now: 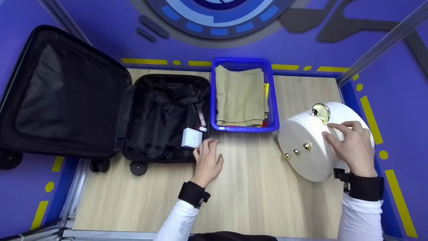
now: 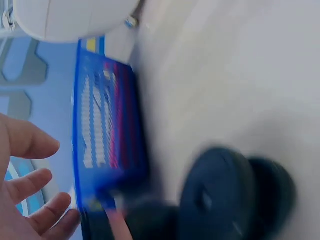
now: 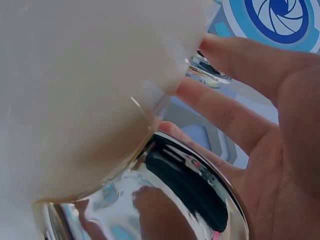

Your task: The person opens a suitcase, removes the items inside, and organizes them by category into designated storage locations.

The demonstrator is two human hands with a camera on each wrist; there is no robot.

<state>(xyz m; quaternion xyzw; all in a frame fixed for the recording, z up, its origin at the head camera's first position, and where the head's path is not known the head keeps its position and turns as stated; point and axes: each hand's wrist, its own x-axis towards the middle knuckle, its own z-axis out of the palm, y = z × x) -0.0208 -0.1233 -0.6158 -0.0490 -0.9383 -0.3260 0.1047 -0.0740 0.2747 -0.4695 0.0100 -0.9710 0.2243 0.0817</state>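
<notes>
My left hand [image 1: 208,163] is at the right front edge of the open black suitcase [image 1: 160,117], beside a small white box [image 1: 192,138] in it. Its fingers are loosely bent and hold nothing; the left wrist view shows the same hand [image 2: 37,185] spread apart. At the right, my right hand [image 1: 356,147] rests its fingertips on a white rounded case [image 1: 306,147] with small gold balls and a round gold piece [image 1: 321,113]. Up close, the right hand's fingers [image 3: 225,107] lie fairly straight along the case's edge, beside a shiny gold part [image 3: 200,185].
A blue basket [image 1: 276,113] holding folded beige cloth [image 1: 240,97] stands against the back wall, right of the suitcase. A slim pink tube [image 1: 201,117] lies in the suitcase near the white box. The suitcase's raised lid [image 1: 72,97] leans at the left.
</notes>
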